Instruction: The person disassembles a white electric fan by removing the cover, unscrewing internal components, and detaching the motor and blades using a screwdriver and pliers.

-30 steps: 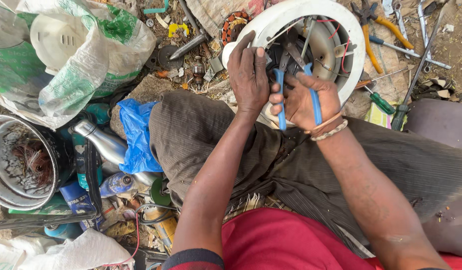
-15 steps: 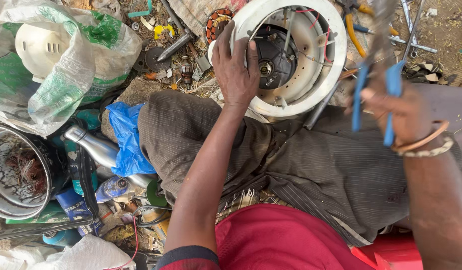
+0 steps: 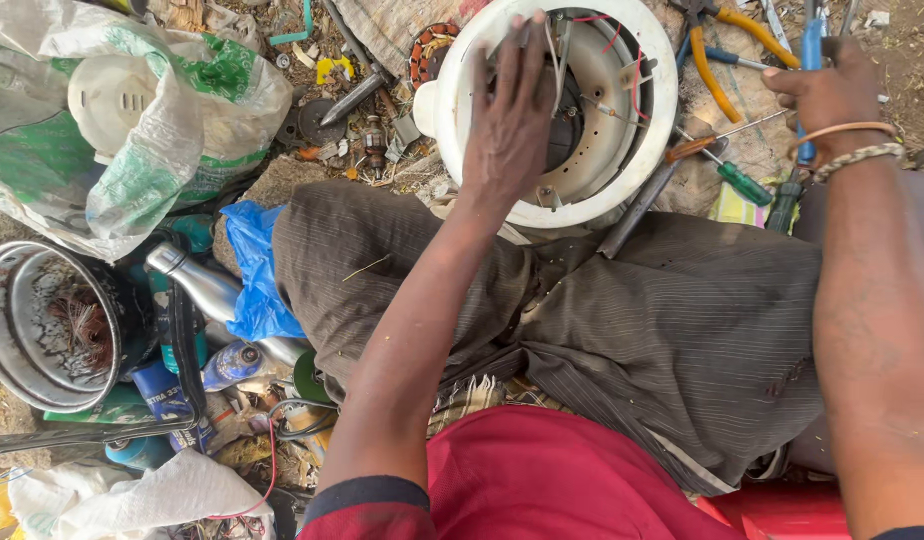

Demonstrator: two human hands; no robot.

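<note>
A round white plastic housing [image 3: 650, 120] with wires and metal parts inside rests against my knee. My left hand [image 3: 510, 120] lies flat over its left side, fingers spread into the opening. My right hand [image 3: 827, 95], with bracelets on the wrist, is off to the right of the housing, closed on blue-handled pliers [image 3: 810, 50] that point away from me. Green-handled screwdrivers [image 3: 744, 182] lie between the housing and that hand.
Orange-handled pliers [image 3: 710, 60] and other tools lie at the top right. A plastic bag with a white part [image 3: 112, 110] sits at the left, a metal pot [image 3: 42, 320] below it, a steel bottle [image 3: 197, 280] and blue bag [image 3: 252, 270] by my leg.
My right hand has pulled the blue-handled pliers out of the housing and swung them right and away. My left hand has shifted from the rim to lie over the opening.
</note>
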